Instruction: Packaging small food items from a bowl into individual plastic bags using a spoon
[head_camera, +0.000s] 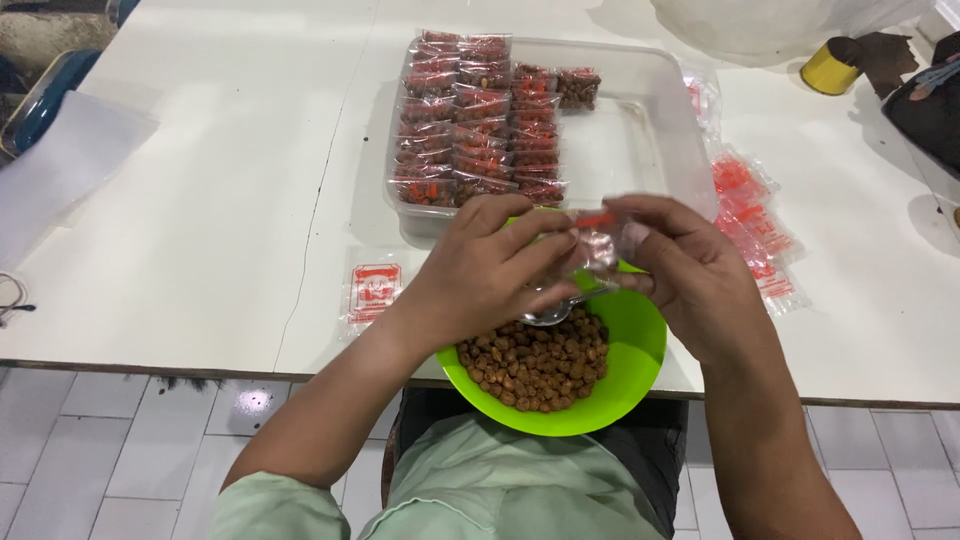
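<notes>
Pouch: small clear plastic pouch (598, 243) w/ red print, held up betw both hands just above the bowl's 12 o'clock edge; blurred, contents can't tell.
Bowl: green bowl (640, 350) nearest the person, at table's near edge, approx half full of brown roasted nuts (540, 362).
Spoon: metal spoon (550, 312) over the nuts, its handle running toward 2 o'clock into the hands; which hand grips it can't tell.
L hand: left hand (490, 265) at 11 o'clock of bowl, fingers curled, pinching the pouch's left side.
R hand: right hand (690, 270) at 1 o'clock of bowl, fingers closed on the pouch's right side.
Flat pouch: one empty pouch (374, 290) lying on table at 9 o'clock of the hands.
Spare pouches: loose pile of empty pouches (755, 225) at 3 o'clock of the hands, beside the tray.
Tray: clear plastic tray (640, 150) at 12 o'clock, beyond hands; left part packed w/ rows of filled packets (480, 120).
Table: white table (200, 200).
Far: yellow can (828, 70) at 1 o'clock, far corner.
</notes>
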